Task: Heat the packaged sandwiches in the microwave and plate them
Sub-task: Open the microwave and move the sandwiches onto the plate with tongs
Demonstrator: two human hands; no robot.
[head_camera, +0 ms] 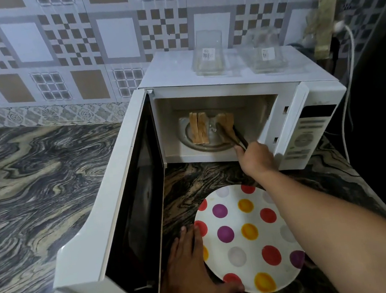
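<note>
The white microwave [240,82] stands with its door [111,207] swung wide to the left. On its glass turntable [194,143] stand two sandwiches: one [198,127] on the left and another [225,120] on the right. My right hand [254,156] grips dark tongs [231,133] whose tips close around the right sandwich inside the cavity. A white plate with coloured dots [247,238] lies on the counter in front of the microwave. My left hand [192,270] rests flat against the plate's left rim, the thumb along its near edge.
Two clear plastic sandwich packages [207,54] [265,54] sit on top of the microwave. A marbled dark counter [32,193] stretches to the left. A white cable [348,79] hangs at the right beside a dark surface. Patterned wall tiles stand behind.
</note>
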